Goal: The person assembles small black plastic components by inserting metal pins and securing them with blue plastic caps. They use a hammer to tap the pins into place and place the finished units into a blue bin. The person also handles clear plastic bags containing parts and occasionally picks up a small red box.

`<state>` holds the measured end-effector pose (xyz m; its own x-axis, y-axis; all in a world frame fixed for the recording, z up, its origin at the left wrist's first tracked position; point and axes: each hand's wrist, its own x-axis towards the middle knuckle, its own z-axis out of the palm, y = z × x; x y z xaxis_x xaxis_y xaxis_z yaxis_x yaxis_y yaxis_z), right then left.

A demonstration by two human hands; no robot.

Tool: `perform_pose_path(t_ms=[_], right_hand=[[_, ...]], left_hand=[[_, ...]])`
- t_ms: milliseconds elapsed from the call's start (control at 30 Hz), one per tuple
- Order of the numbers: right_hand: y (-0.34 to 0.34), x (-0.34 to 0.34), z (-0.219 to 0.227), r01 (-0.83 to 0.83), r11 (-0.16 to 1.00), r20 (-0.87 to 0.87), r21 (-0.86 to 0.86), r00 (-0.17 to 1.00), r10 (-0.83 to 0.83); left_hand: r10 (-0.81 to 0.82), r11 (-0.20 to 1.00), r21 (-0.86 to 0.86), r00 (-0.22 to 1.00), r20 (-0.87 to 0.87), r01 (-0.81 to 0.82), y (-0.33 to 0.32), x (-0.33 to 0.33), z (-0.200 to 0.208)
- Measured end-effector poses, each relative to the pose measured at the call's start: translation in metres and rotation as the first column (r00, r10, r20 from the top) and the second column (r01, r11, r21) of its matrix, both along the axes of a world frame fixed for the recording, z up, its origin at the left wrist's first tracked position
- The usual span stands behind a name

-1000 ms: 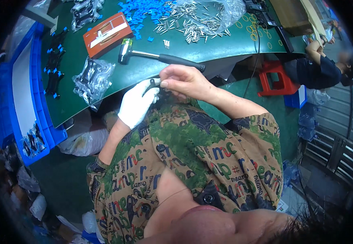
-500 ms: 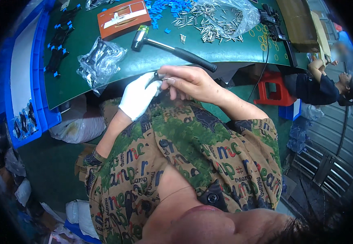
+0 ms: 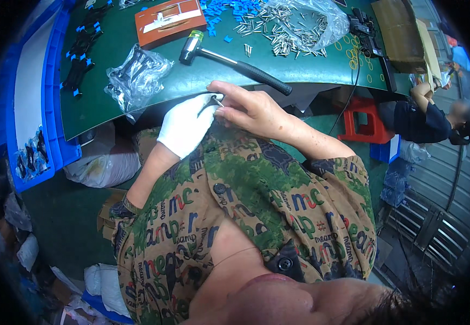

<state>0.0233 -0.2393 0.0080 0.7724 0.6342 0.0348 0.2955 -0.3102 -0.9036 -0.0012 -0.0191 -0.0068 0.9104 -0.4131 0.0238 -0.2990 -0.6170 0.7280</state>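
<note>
1. The left hand [image 3: 186, 125], in a white glove, has its thumb and fingers closed on a small dark part [image 3: 214, 97], which is mostly hidden at its fingertips.
2. The bare right hand [image 3: 259, 114] meets it from the right. Its forefinger reaches over the top and its thumb lies below, near a slim metal pin [image 3: 220, 102] between the two hands; I cannot tell whether they pinch it.
3. Both hands' fingers are just at the near edge of a green table [image 3: 191, 82].
4. Beyond the fingers, slightly right, a hammer [image 3: 240, 66] lies slantwise, its dark handle end toward the right.
5. Left of the fingers, on the table, is a clear plastic bag [image 3: 137, 76] with dark contents. Past it is a reddish-brown block [image 3: 183, 33] with white strips on top.
6. Farther beyond the fingers are blue pieces [image 3: 232, 10], a heap of silver pins [image 3: 300, 38] and, to the right, yellow rings [image 3: 353, 57].
7. Well right of the fingers are a red stool [image 3: 360, 127] and another person [image 3: 416, 122] in dark clothes.
</note>
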Motion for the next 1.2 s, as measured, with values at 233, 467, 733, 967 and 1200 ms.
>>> perform_pose_path(t_ms=[233, 467, 733, 967, 1200], right_hand=[[0.004, 0.002, 0.003, 0.060, 0.996, 0.033, -0.071, 0.998, -0.058], [0.000, 0.021, -0.027, 0.020, 0.992, 0.390, 0.126, 0.918, -0.068], [0.006, 0.023, -0.029, -0.040, 0.999, 0.610, -0.033, 0.790, 0.052], [0.009, 0.023, -0.030, -0.036, 0.999, 0.669, -0.023, 0.742, 0.042], [0.017, 0.012, -0.047, 0.000, 0.995, 0.629, 0.098, 0.775, -0.062]], left_hand=[[-0.066, 0.997, 0.041, 0.996, 0.053, 0.064, -0.001, -0.002, 0.005], [-0.098, 0.946, -0.314, 0.850, -0.518, -0.083, 0.014, 0.004, 0.004], [-0.100, 0.942, -0.317, 0.810, -0.578, -0.109, 0.018, 0.004, 0.012], [-0.130, 0.930, -0.350, 0.790, -0.600, -0.113, 0.019, 0.002, 0.011], [-0.089, 0.938, -0.312, 0.768, -0.634, -0.149, 0.014, -0.005, 0.012]])
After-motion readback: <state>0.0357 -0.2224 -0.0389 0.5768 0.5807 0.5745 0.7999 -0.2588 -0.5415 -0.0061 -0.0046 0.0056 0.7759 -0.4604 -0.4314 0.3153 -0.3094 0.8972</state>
